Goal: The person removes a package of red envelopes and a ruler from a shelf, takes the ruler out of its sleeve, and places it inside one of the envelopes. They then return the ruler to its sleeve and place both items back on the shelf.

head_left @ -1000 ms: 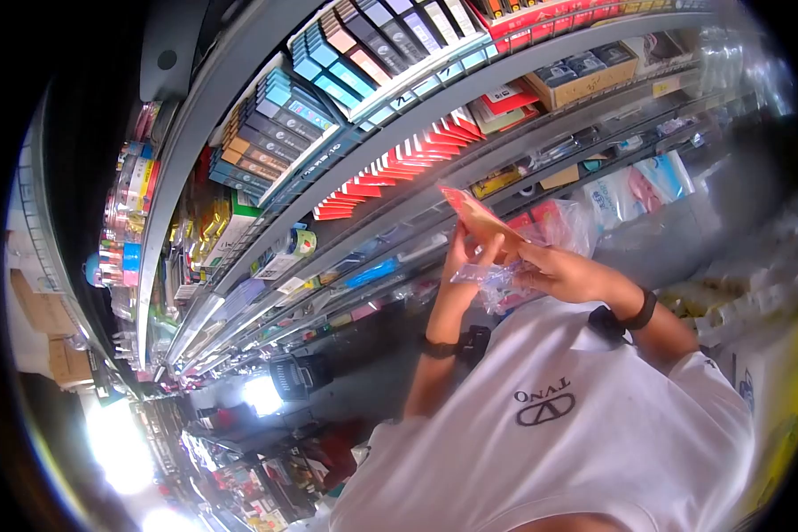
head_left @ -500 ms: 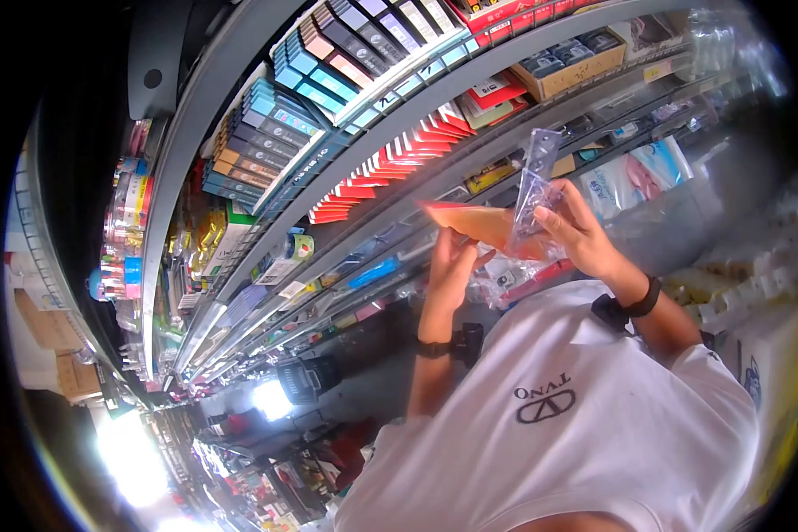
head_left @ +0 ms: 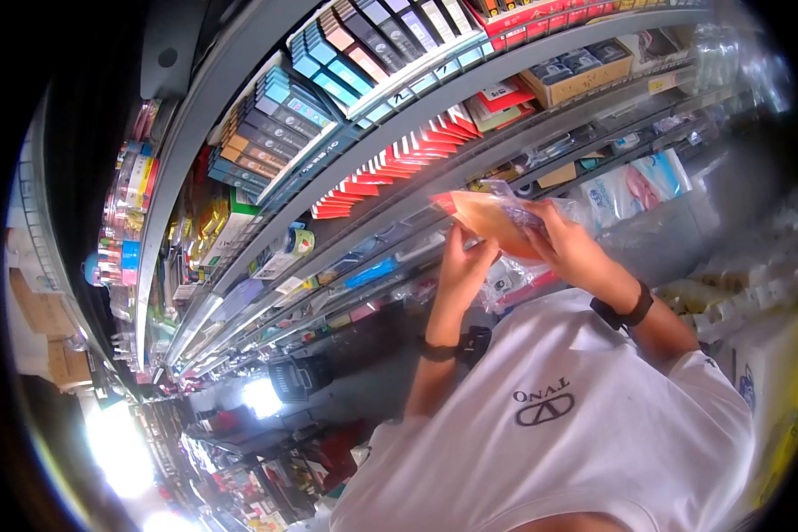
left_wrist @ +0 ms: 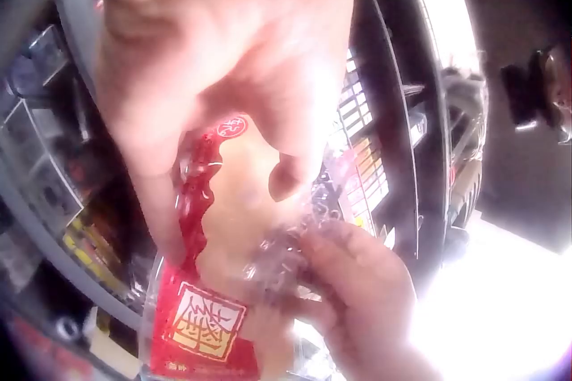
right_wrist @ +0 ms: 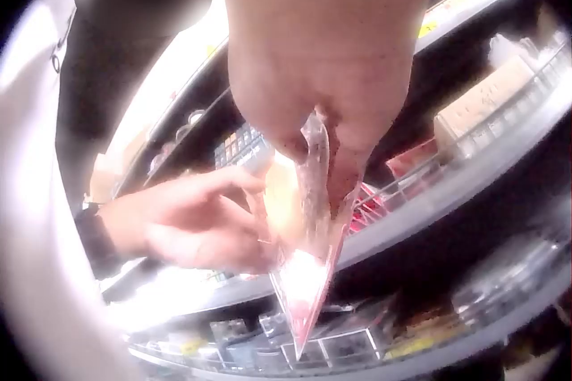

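Note:
A flat red-and-tan packet (head_left: 483,220) is held up in front of the chest between both hands. My left hand (head_left: 463,268) grips its near edge, thumb on one face and fingers on the other, as the left wrist view shows. That view also shows white characters in a square on the red part of the packet (left_wrist: 234,180). My right hand (head_left: 569,244) pinches crinkled clear plastic (left_wrist: 279,251) against the packet's other side. In the right wrist view the clear plastic (right_wrist: 313,153) sticks up between the right fingers, and the packet is seen nearly edge-on.
Wire-edged shelves run alongside, with boxed goods (head_left: 306,106), a row of red packets (head_left: 390,168) and a cardboard tray (head_left: 585,75). Bagged goods (head_left: 638,186) hang lower at the right. A dark basket (head_left: 297,377) stands farther down the aisle.
The right hand raised the clear plastic away from the packet half a second ago; now it has lowered it against the packet. The left hand keeps hold of the packet.

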Tool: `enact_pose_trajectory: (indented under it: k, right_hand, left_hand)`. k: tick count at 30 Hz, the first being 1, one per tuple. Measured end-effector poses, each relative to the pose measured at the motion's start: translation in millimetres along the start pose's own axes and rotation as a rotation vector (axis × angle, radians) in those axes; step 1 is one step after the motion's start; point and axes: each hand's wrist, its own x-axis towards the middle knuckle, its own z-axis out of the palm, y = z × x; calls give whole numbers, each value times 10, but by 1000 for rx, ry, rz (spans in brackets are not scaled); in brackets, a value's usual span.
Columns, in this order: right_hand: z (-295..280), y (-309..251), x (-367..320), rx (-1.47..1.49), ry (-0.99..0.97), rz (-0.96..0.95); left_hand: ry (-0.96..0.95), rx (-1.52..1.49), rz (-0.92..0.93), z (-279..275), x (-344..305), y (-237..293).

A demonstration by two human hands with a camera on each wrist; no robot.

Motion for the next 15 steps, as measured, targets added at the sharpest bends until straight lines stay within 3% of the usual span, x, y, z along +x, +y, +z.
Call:
enact_pose_trajectory:
  k: [7,15]
  right_hand:
    - [-60,-209,81,-72,-29,-84]
    - [71,-85,66,-256,-54,-99]
  left_hand:
    - [73,2,-24,57,-10,36]
    - [112,-58,-28,146,46,57]
